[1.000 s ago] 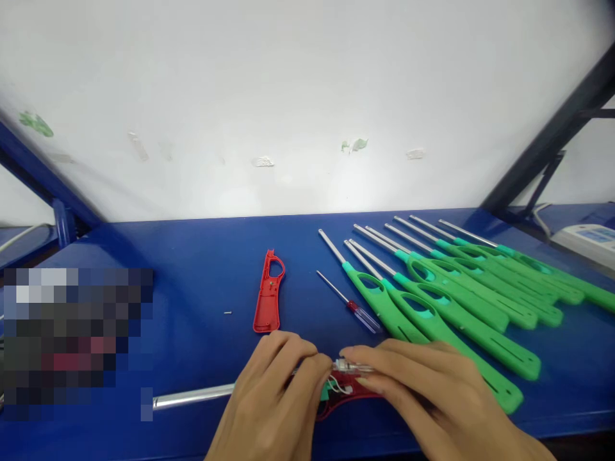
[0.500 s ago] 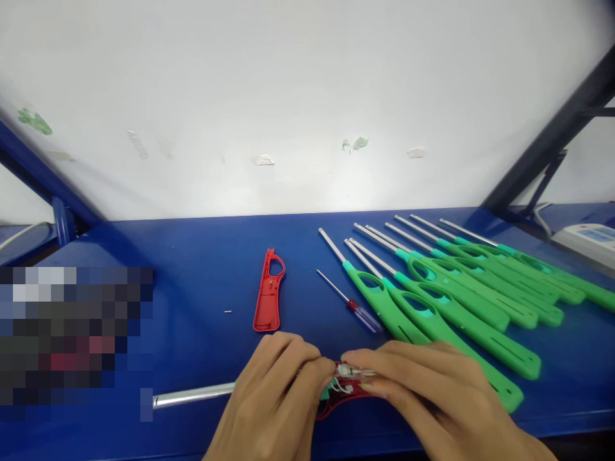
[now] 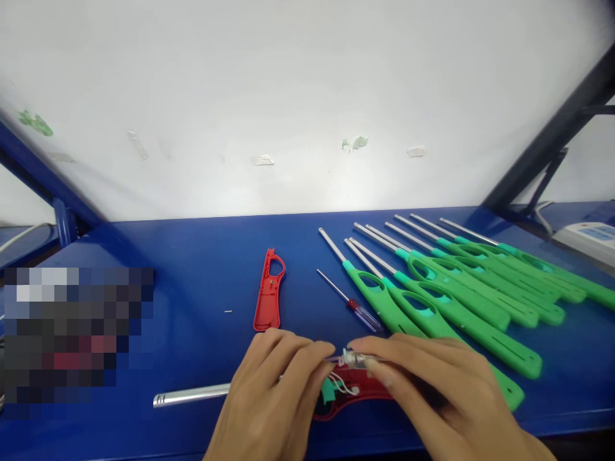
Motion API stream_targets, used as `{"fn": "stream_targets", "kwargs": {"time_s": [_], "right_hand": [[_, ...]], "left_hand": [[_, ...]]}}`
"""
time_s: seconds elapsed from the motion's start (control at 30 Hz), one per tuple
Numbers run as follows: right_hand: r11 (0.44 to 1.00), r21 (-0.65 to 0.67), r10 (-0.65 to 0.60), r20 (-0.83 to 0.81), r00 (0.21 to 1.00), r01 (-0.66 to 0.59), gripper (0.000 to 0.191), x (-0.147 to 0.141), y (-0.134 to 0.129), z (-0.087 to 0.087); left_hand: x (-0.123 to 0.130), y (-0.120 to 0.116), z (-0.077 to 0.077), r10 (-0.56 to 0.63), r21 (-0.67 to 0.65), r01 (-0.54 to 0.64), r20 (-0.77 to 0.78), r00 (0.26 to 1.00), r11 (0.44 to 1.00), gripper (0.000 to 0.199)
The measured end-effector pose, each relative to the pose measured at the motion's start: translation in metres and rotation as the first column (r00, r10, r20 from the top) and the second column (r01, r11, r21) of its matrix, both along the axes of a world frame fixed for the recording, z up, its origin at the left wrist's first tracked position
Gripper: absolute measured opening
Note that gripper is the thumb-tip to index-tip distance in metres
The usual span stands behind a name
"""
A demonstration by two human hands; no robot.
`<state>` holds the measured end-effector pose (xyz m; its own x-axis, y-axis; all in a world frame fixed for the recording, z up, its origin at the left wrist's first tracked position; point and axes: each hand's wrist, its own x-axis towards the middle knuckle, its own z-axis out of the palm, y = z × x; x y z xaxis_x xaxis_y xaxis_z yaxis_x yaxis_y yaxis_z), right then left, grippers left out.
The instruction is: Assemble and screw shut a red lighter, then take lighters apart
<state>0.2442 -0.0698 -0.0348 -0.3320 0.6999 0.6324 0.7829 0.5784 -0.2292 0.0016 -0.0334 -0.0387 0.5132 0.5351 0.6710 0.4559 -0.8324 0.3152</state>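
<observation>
An opened red gas lighter [image 3: 355,398] lies near the front of the table, its metal tube [image 3: 192,396] pointing left. A green trigger [image 3: 328,390] and white wires show inside its shell. My left hand [image 3: 273,394] is closed over the lighter's front part, thumb and forefinger at a thin clear piece above it. My right hand [image 3: 439,387] pinches a clear lighter fuel tank [image 3: 354,358] with a metal valve end, held just above the red shell; the tank's rear is hidden by the fingers.
A loose red shell half [image 3: 268,298] lies beyond my hands, with a small screw [image 3: 228,312] to its left. A screwdriver [image 3: 358,308] lies beside several green lighters [image 3: 475,288] on the blue table [image 3: 202,256]. A pixelated area covers the left.
The clear fuel tank has come up and slightly away from the red shell with my right hand. More of the shell, trigger and white wires now shows.
</observation>
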Motion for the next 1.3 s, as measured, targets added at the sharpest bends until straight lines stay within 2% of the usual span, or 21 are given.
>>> {"fn": "stream_targets", "kwargs": {"time_s": [0.17, 0.43, 0.63, 0.93, 1.03, 1.1, 1.23, 1.3], "right_hand": [[0.999, -0.019, 0.033, 0.012, 0.999, -0.032, 0.025, 0.001, 0.002, 0.0], [0.989, -0.076, 0.127, 0.001, 0.992, -0.126, 0.02, -0.007, 0.002, 0.009], [0.984, -0.104, 0.143, -0.02, 0.99, -0.144, 0.029, -0.006, -0.001, 0.004], [0.982, -0.136, 0.125, -0.035, 0.992, -0.128, 0.031, -0.004, -0.005, -0.002], [0.989, -0.141, 0.027, -0.076, 0.997, -0.038, 0.025, -0.008, -0.008, -0.004], [0.991, -0.136, -0.028, -0.114, 0.993, 0.012, 0.021, -0.011, -0.007, -0.002], [0.982, -0.167, 0.07, -0.093, 0.993, -0.084, 0.016, -0.012, 0.002, 0.006], [0.982, -0.169, 0.073, -0.063, 0.995, -0.083, 0.018, -0.011, 0.005, 0.008]], "left_hand": [[-0.001, -0.001, 0.003, -0.023, 0.005, 0.023, -0.03, 0.999, 1.0, 0.017], [-0.001, -0.003, -0.001, -0.031, 0.01, 0.032, -0.02, 0.999, 0.999, 0.018], [-0.001, -0.002, 0.001, -0.026, -0.002, 0.026, -0.019, 0.999, 1.0, 0.02], [-0.003, -0.003, 0.001, -0.035, -0.022, 0.035, -0.003, 0.999, 0.999, 0.019], [-0.003, -0.002, 0.001, -0.051, -0.018, 0.052, 0.005, 0.999, 0.999, 0.019], [-0.003, -0.002, 0.001, -0.058, -0.059, 0.058, 0.008, 0.998, 0.997, 0.02], [-0.006, -0.005, 0.0, -0.006, -0.09, 0.007, 0.017, 1.0, 0.996, 0.032], [-0.009, -0.007, -0.001, 0.031, -0.087, -0.032, -0.008, 0.999, 0.996, 0.034]]}}
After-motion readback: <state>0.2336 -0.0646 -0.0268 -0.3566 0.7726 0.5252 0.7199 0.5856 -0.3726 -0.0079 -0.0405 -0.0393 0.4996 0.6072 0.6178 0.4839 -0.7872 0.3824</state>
